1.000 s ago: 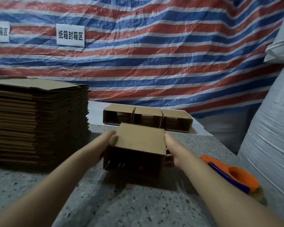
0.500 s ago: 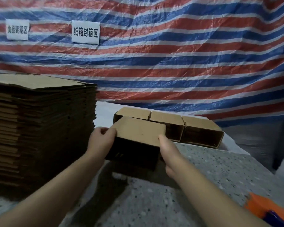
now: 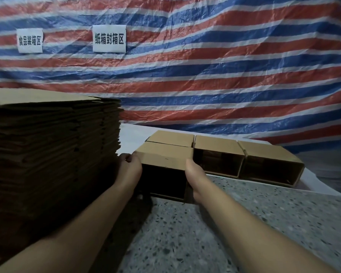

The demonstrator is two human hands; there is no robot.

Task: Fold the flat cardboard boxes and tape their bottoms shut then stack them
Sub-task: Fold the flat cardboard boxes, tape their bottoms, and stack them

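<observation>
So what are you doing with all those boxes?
A person is making up cardboard boxes. Both hands hold one folded box: the left hand grips its left side, the right hand its right side. It lies on its side with the open end toward the camera, right in front of a row of three finished boxes at the back of the table. A tall pile of flat boxes waits on the left.

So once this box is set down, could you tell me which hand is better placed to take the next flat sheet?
Left, probably. The left hand grips the held box on the side right beside the flat cardboard stack; the right hand is on the far side.
</observation>
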